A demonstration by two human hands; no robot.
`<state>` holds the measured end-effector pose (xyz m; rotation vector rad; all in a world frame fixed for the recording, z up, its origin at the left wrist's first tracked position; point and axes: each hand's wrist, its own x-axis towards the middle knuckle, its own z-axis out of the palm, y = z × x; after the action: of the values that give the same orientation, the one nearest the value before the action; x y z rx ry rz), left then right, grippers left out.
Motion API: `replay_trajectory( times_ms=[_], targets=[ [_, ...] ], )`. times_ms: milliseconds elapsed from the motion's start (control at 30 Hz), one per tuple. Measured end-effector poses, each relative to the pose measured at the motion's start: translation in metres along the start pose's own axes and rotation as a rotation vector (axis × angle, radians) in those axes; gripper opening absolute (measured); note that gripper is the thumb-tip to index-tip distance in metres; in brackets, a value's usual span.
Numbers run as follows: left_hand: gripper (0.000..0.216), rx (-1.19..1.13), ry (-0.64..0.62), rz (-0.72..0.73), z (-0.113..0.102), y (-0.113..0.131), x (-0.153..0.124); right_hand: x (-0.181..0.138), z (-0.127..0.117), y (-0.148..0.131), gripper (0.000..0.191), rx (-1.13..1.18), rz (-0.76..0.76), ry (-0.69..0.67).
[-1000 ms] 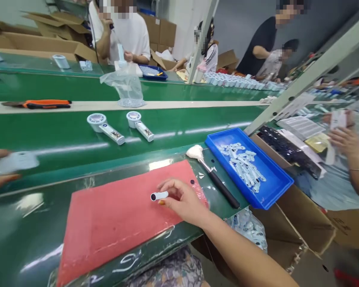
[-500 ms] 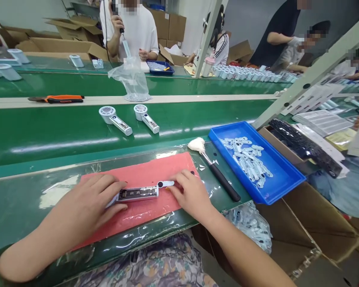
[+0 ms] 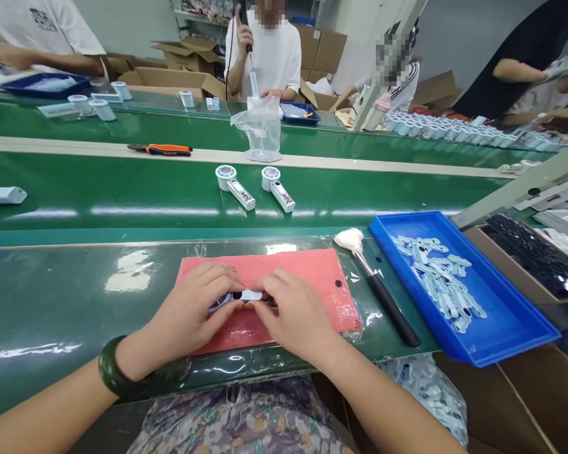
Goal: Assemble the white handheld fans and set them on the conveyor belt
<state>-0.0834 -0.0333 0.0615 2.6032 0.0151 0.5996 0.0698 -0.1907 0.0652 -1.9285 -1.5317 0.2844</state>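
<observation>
Over a red mat [image 3: 307, 265], my left hand [image 3: 196, 309] is closed around the left end of a handheld device with a pale handle [image 3: 221, 302]; most of the device is hidden by my fingers. A small light-blue strip with a black dot [image 3: 249, 295] lies along the top of the handle. My right hand [image 3: 296, 309] pinches the strip's right end, with finger and thumb against the handle. Both sets of fingertips nearly meet at the strip. To the right lies a black-handled hammer [image 3: 383, 296] whose head is wrapped in white.
A blue tray [image 3: 511, 334] holds several light-blue strips [image 3: 442, 284]. Two round-headed devices [image 3: 239, 189] stand on the green belt [image 3: 170, 189], with orange-handled pliers [image 3: 165, 149] behind them. A white piece [image 3: 2, 195] is at the left edge. Co-workers sit across the belt.
My right hand has moved the strip left from beside the handle onto its top. Both hands are now close together. The view has swung left, bringing in another co-worker.
</observation>
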Motion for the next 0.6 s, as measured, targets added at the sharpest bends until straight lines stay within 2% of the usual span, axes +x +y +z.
replay_trajectory(
  times_ms=[100, 267, 333, 433, 533, 600],
  targets=[
    [0.015, -0.024, 0.016, -0.029, 0.000, 0.002, 0.003, -0.001, 0.001, 0.008, 0.008, 0.134, -0.008, 0.009],
    [0.017, 0.004, 0.001, -0.039, -0.002, 0.006, 0.003, -0.005, 0.013, 0.018, 0.014, 0.348, 0.060, -0.008],
    [0.015, 0.054, 0.005, -0.003, -0.004, 0.010, 0.000, -0.009, 0.012, 0.018, 0.028, 0.335, 0.072, -0.049],
    [0.013, 0.114, 0.005, 0.038, -0.006, 0.019, -0.010, -0.014, 0.003, 0.016, 0.055, 0.289, 0.037, -0.188],
    [0.020, 0.210, -0.025, 0.015, -0.004, 0.031, -0.020, -0.016, -0.004, 0.012, 0.049, 0.222, -0.035, -0.325],
    [0.026, 0.289, -0.032, -0.011, 0.002, 0.038, -0.026, -0.017, -0.003, 0.010, 0.044, 0.202, -0.053, -0.340]
  ],
)
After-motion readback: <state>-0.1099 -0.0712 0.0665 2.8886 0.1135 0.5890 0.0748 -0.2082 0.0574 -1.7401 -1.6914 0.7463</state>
